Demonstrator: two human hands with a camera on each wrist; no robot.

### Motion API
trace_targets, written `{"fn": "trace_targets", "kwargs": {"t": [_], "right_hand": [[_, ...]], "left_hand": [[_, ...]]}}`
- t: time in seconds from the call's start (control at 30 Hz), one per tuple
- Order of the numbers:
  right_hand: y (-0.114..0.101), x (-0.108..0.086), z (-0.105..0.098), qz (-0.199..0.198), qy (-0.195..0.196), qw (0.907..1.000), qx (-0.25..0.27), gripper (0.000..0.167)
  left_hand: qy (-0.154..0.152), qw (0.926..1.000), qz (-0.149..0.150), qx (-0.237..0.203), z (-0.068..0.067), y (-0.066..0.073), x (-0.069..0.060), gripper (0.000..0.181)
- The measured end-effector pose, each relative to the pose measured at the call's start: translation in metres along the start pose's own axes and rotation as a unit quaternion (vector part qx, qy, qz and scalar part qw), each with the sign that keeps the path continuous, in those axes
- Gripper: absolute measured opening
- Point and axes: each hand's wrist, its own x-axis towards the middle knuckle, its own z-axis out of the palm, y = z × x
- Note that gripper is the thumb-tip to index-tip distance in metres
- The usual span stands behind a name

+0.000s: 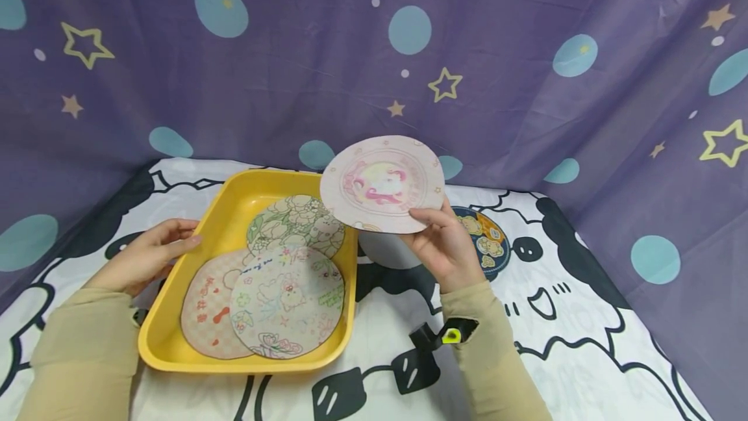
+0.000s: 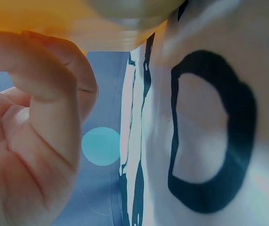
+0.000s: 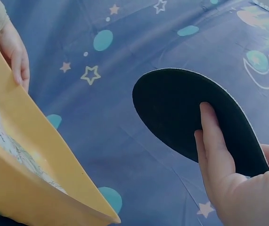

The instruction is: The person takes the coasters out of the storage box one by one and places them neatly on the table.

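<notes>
My right hand point(image 1: 447, 249) pinches a round pink mat point(image 1: 380, 184) by its near right edge, thumb on the printed face. From the right wrist view, the fingers of that hand point(image 3: 219, 160) lie against the mat's dark underside point(image 3: 172, 103). The mat is tilted, held above the yellow tray's point(image 1: 149, 343) right rim. Inside the tray a pale mat with coloured drawings point(image 1: 286, 304) overlaps a pink checked mat point(image 1: 204, 304) and a green patterned mat point(image 1: 300, 223). My left hand point(image 1: 149, 255) grips the tray's left rim; its bent fingers point(image 2: 54, 70) meet the yellow wall point(image 2: 101, 28).
A dark blue round mat point(image 1: 487, 245) with bear-like pictures lies on the cloth to the right, partly behind my right hand. White cloth with black cartoon drawings point(image 1: 573, 343) covers the table. A purple curtain point(image 1: 497, 115) with stars and dots hangs behind and at both sides.
</notes>
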Motion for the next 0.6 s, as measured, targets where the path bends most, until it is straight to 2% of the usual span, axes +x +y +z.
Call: {"fn": "trace_targets", "kwargs": {"t": [0.2,0.6], "right_hand": [[-0.007,-0.003,-0.006,-0.006,0.011,0.9994,0.032,0.084],[-0.016,-0.006,-0.019,-0.013,0.017,0.9992,0.033,0.087]], "left_hand": [[0.002,1.0000,-0.006,0.001,0.000,0.001,0.001,0.075],[0.004,1.0000,-0.003,-0.001,0.000,0.000,-0.001,0.073]]}}
